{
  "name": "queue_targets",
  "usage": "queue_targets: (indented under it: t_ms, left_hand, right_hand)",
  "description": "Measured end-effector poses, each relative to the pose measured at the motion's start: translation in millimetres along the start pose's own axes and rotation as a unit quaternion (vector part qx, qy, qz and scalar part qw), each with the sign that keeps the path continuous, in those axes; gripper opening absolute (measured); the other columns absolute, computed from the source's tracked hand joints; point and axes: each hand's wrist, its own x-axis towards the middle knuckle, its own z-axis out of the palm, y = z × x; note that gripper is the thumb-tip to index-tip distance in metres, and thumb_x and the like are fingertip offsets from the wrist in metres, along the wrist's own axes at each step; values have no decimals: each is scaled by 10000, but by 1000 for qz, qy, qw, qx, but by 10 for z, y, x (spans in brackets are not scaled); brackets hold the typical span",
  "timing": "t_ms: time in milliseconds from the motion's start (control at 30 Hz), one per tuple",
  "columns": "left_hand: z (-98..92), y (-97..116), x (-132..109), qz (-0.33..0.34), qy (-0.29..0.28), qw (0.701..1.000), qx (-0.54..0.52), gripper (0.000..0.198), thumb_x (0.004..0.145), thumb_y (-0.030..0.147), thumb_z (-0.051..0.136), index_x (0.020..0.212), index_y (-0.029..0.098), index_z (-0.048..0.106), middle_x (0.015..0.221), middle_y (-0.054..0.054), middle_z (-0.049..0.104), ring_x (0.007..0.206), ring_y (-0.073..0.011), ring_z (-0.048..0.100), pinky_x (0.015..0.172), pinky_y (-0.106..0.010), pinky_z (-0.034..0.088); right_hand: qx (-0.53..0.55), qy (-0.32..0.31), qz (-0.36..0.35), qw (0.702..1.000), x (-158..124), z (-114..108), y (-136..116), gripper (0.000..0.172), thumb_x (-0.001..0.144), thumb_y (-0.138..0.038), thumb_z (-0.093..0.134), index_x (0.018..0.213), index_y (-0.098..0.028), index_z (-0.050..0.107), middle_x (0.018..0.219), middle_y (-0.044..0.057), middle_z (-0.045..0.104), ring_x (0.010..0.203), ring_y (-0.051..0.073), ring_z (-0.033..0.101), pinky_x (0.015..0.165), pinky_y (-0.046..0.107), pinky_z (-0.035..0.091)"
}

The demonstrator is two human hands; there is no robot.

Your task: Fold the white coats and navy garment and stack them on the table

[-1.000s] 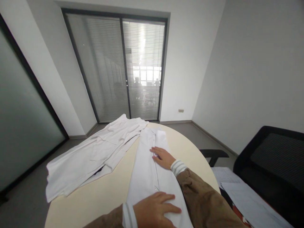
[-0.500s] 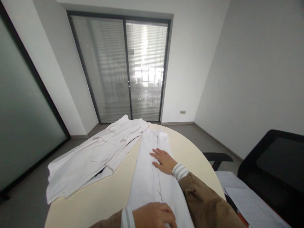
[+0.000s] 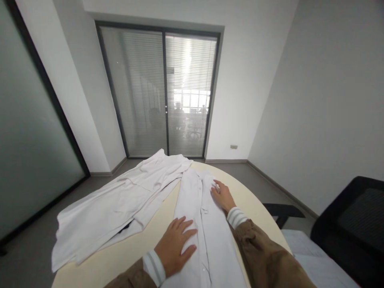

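A white button shirt [image 3: 201, 236], folded into a long narrow strip, lies lengthwise on the round cream table [image 3: 132, 248]. My left hand [image 3: 176, 245] rests flat on its left side, fingers spread, partly on the table. Farther along, my right hand [image 3: 222, 195] lies flat near the collar end, fingers stretched out. Both arms wear brown sleeves with striped cuffs. A second white garment [image 3: 120, 202] lies spread and crumpled on the table's left side, hanging over the edge.
A black office chair [image 3: 351, 224] stands at the right, with white papers [image 3: 306, 256] below it. Sliding glass doors with blinds [image 3: 163, 96] fill the far wall. A frosted glass partition [image 3: 27, 144] runs along the left.
My left hand has moved forward and left onto the shirt's left edge. My right hand slid farther up toward the collar end. The view has tilted slightly.
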Motion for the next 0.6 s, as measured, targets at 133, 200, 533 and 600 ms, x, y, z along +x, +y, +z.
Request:
queue_targets:
  t_ms: [133,200,533,600]
  left_hand:
    - [-35,-22,75,-48,54,997,-5,301,977,306,460,1218,238,627,1335,-89,605,1316,-277,484,1090,-537,420]
    - [-53,-75,109,-64,65,996,4,297,971,299,468,1205,227,637,1351,-99,593,1329,-290,471,1088,-555,419]
    - [-73,-166,152,-52,-9,999,-2,386,921,298,548,1305,260,571,1489,-83,465,1413,-335,351,1124,-610,346]
    - [-72,-174,156,-52,-16,998,-7,407,915,312,558,1318,254,558,1502,-86,448,1425,-340,326,1133,-609,331]
  right_hand:
    - [-9,-25,129,991,411,90,194,655,865,-445,548,1446,-176,410,1283,151,635,1197,274,593,1039,427,422]
    - [4,-40,150,988,599,141,200,689,849,-469,570,1452,-181,403,1283,159,634,1195,275,596,1028,428,427]
    - [0,-73,142,987,1193,456,-93,761,707,-518,717,1371,-218,497,1336,144,596,1201,302,575,1016,454,415]
    - [-23,-77,150,985,1214,508,-168,769,671,-554,740,1344,-249,528,1324,137,601,1210,348,555,1026,561,357]
